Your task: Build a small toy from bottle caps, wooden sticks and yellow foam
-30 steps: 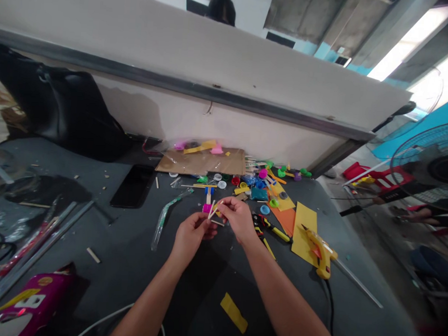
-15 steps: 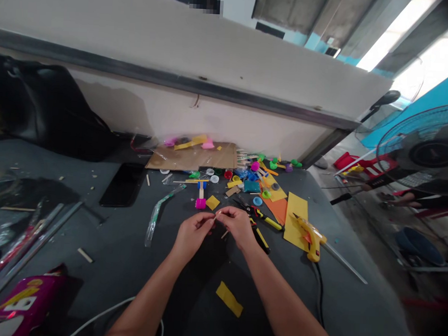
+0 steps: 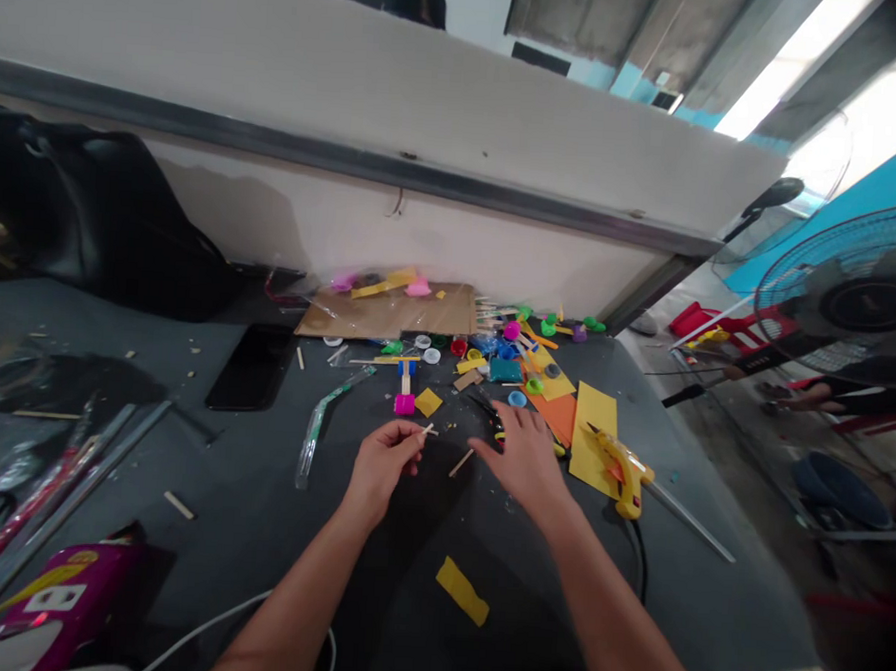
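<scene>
My left hand [image 3: 385, 469] pinches a short thin wooden stick [image 3: 428, 431] between thumb and fingers. My right hand [image 3: 521, 455] hangs open and empty over the dark tabletop [image 3: 273, 527], fingers spread. Nearest to it are a loose wooden stick piece [image 3: 460, 462] and yellow-handled pliers [image 3: 493, 418], whose handles it partly hides. Ahead of my hands stands a magenta block with a wooden stick [image 3: 404, 403] beside a small yellow square [image 3: 427, 403]. A yellow paper strip [image 3: 463, 592] lies nearer me.
A yellow hot glue gun [image 3: 621, 473] rests on yellow card [image 3: 593, 433] to the right. Bottle caps and craft bits crowd the far side by a cardboard sheet [image 3: 385, 310]. A black phone [image 3: 251, 367], a plastic tube [image 3: 319, 429] and a standing fan [image 3: 845, 286] are also there.
My right hand has come away from my left and moved right, its fingers opening. My left hand keeps the small stick. The view has barely shifted.
</scene>
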### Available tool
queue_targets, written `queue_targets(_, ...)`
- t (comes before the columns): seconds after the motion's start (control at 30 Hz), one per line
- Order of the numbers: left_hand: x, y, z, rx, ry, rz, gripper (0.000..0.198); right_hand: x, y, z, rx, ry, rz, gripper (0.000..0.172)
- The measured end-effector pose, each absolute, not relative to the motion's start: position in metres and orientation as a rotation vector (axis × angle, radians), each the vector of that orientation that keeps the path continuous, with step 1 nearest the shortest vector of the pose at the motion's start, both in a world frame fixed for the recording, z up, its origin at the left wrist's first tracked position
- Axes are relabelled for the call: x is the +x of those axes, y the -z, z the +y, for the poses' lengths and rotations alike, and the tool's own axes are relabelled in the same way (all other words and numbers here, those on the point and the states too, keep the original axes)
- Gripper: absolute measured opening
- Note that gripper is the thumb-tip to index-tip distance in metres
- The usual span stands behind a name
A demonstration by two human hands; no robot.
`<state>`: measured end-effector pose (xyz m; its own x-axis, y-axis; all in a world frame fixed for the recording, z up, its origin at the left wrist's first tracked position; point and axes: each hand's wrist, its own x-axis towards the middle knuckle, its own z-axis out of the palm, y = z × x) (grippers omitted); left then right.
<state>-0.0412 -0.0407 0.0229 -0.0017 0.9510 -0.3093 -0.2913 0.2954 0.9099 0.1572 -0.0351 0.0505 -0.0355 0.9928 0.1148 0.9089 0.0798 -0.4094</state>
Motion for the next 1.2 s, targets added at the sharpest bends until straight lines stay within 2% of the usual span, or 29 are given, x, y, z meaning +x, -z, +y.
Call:
queue_targets(0.07, -0.041, -0.024, -0.04, 0.723, -1.149, 1.149, 0.018, 0.181, -0.045, -0.039, -2.12, -0.183, -2.09, 0.078)
queue_targets(0.17, -0.041, -0.025, -0.04, 0.702, -1.148, 1.13, 0.019, 0.201, -0.033, -0.039, -2.249, -0.189, -2.159, 0.085)
queue_targets(0.33, -0.043, -0.025, -0.041, 0.705, -1.162, 1.161, 0.02, 0.2, -0.037, -0.036, -2.286, -0.295, -1.965, 0.064)
queue_targets(0.5, -0.042, -0.034, -0.044, 0.751, -1.176, 1.164, 0.022, 0.186, -0.063, -0.077, -1.907, -0.837, -1.91, 0.041)
queue_targets(0.57, -0.041, -0.039, -0.046, 0.777, -1.175, 1.178, 0.023, 0.177, -0.071, -0.098, -1.798, -1.024, -1.931, 0.041)
queue_targets(0.67, -0.04, -0.044, -0.048, 0.829, -1.163, 1.232, 0.022, 0.16, -0.074, -0.115, -1.751, -1.127, -1.882, 0.045)
queue_targets(0.83, -0.041, -0.049, -0.052, 0.878, -1.122, 1.279, 0.024, 0.142, -0.075, -0.113, -1.723, -1.175, -1.816, 0.039)
queue_targets(1.2, -0.045, -0.051, -0.054, 1.169, -1.056, 1.437, 0.014, 0.136, -0.074, -0.111, -1.747, -1.162, -1.852, 0.03)
